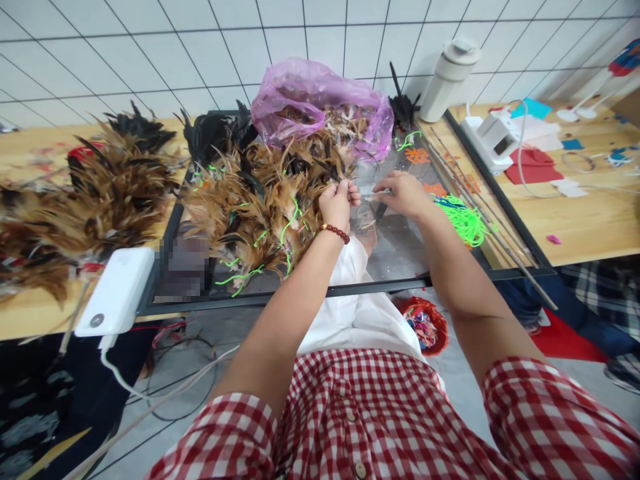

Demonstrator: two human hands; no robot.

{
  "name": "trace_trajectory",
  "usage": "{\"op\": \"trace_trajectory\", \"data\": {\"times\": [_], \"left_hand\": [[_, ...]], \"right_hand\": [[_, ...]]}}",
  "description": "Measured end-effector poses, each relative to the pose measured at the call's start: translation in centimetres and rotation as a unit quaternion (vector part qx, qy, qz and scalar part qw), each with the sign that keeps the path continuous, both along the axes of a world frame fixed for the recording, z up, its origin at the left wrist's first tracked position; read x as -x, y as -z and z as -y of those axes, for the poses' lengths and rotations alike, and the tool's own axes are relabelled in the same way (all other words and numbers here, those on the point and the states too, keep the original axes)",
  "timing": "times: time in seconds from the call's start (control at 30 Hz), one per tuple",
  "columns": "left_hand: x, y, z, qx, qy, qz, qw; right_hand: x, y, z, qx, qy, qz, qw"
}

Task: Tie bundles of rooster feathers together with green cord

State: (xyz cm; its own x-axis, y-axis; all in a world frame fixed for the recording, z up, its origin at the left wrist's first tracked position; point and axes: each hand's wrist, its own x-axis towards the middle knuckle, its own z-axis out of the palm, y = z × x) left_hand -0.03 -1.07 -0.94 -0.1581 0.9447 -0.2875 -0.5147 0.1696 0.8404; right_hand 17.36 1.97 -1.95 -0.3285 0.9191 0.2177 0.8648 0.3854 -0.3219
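My left hand (341,202), a dark red bead bracelet on its wrist, is closed in a pinch at the right edge of a pile of brown feathers (273,193). What its fingers hold is too small to make out. Just to the right, my right hand (404,193) points leftward with fingertips drawn together; anything between them cannot be made out. Short green strings (290,223) lie among the feathers. Behind the pile sits a pink plastic bag (300,73) with more feathers inside. A bundle of bright green cord (463,220) rests beside my right forearm.
A black-framed glass panel (400,250) lies under the work. Feather bundles (100,187) and a white power bank (117,287) are left. To the right are thin sticks (493,227), a white bottle (447,80) and a power strip (493,143). A red basket (440,327) stands below.
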Motion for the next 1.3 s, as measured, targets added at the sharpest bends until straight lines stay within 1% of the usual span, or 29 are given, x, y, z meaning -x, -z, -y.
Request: {"op": "trace_trajectory", "data": {"times": [0.07,0.17,0.27,0.33,0.43,0.53,0.63,0.73,0.87,0.93,1.03,1.07,1.1,1.13,1.17,1.23,1.3], "left_hand": [[-0.1,0.1,-0.1,-0.005,0.009,-0.018,1.000],[-0.3,0.3,-0.2,-0.013,0.022,-0.063,0.998],[-0.4,0.7,-0.3,-0.021,0.041,-0.120,0.992],[-0.4,0.9,-0.2,-0.031,0.058,-0.158,0.985],[-0.5,1.1,0.0,-0.048,0.080,-0.211,0.973],[-0.6,1.3,0.2,-0.057,0.105,-0.242,0.963],[-0.7,1.4,0.3,-0.063,0.123,-0.253,0.958],[-0.8,1.6,0.3,-0.067,0.133,-0.265,0.953],[-0.8,1.3,0.5,-0.057,0.147,-0.254,0.954],[-0.8,0.9,0.5,-0.048,0.139,-0.235,0.961],[-0.5,0.4,0.4,-0.033,0.095,-0.189,0.977],[-0.4,0.3,0.4,-0.029,0.079,-0.172,0.981],[-0.3,0.2,0.3,-0.025,0.066,-0.158,0.985],[-0.2,0.2,0.2,-0.022,0.058,-0.147,0.987],[-0.2,0.2,0.2,-0.020,0.053,-0.140,0.989],[-0.1,0.3,0.1,-0.021,0.049,-0.133,0.990],[-0.2,0.3,0.1,-0.021,0.048,-0.132,0.990]], "right_hand": [[0.5,0.4,-0.1,-0.001,-0.003,0.031,1.000],[0.9,0.2,0.1,-0.020,-0.003,0.045,0.999],[1.1,-0.7,0.5,-0.048,-0.046,0.018,0.998],[1.2,-1.4,0.9,-0.072,-0.078,0.021,0.994],[1.8,-2.0,1.5,-0.102,-0.096,0.077,0.987],[2.2,-2.2,1.9,-0.106,-0.086,0.131,0.982],[2.4,-2.2,2.1,-0.108,-0.072,0.147,0.981],[2.4,-1.9,2.0,-0.109,-0.071,0.143,0.981],[2.3,-1.5,1.7,-0.109,-0.066,0.116,0.985],[1.7,-1.5,1.4,-0.106,-0.045,0.092,0.989],[0.1,-1.7,1.0,-0.083,-0.009,0.072,0.994],[-0.4,-1.9,1.0,-0.067,-0.019,0.064,0.996],[-0.8,-2.1,1.1,-0.043,-0.045,0.049,0.997],[-1.0,-2.3,1.2,-0.012,-0.086,0.029,0.996],[-1.0,-2.5,1.4,0.025,-0.135,0.005,0.991],[-0.3,-2.7,1.8,0.092,-0.223,-0.034,0.970],[1.0,-2.7,2.3,0.128,-0.270,-0.045,0.953]]}}
